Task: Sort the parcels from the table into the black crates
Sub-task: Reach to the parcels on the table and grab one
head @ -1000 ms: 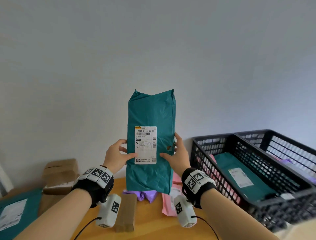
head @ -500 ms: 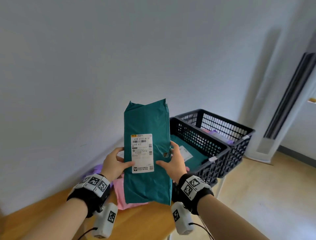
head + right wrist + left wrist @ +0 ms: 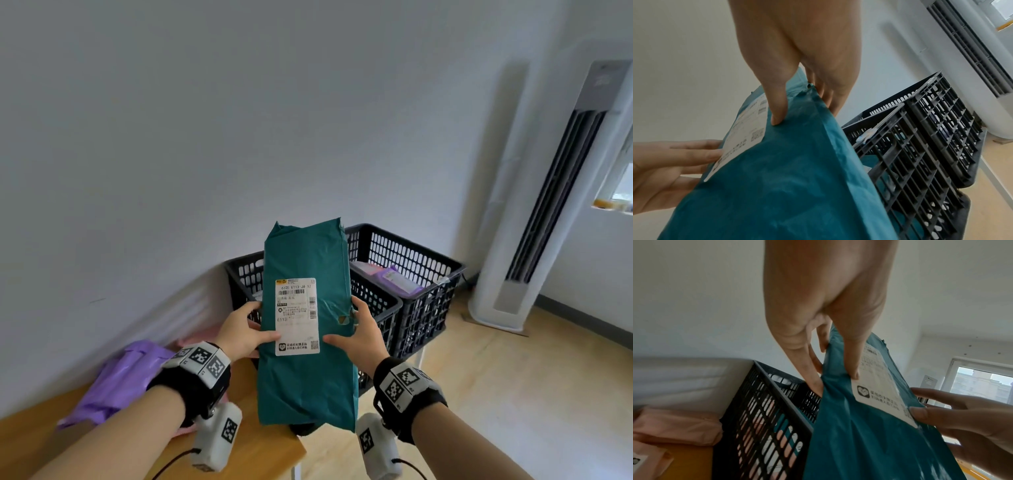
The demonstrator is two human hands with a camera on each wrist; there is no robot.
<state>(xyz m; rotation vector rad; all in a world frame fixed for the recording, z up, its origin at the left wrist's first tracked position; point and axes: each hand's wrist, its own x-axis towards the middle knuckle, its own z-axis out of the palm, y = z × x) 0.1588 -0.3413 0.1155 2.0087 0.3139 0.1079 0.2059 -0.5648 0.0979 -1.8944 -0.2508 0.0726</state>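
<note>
Hands grip a teal parcel (image 3: 306,342) upright above the worktop (image 3: 270,455) edge: left hand (image 3: 239,334) on its left edge, right hand (image 3: 363,337) on its right. Two black crates (image 3: 424,274) stand just behind it.

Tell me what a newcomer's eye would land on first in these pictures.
First, the teal parcel held upright in mid-frame, white shipping label facing the camera, with the left hand and right hand gripping its two side edges. Right behind it stand two black crates side by side, already holding parcels. A purple parcel lies on the wooden table at lower left, and a tall white air conditioner stands at right.
</note>
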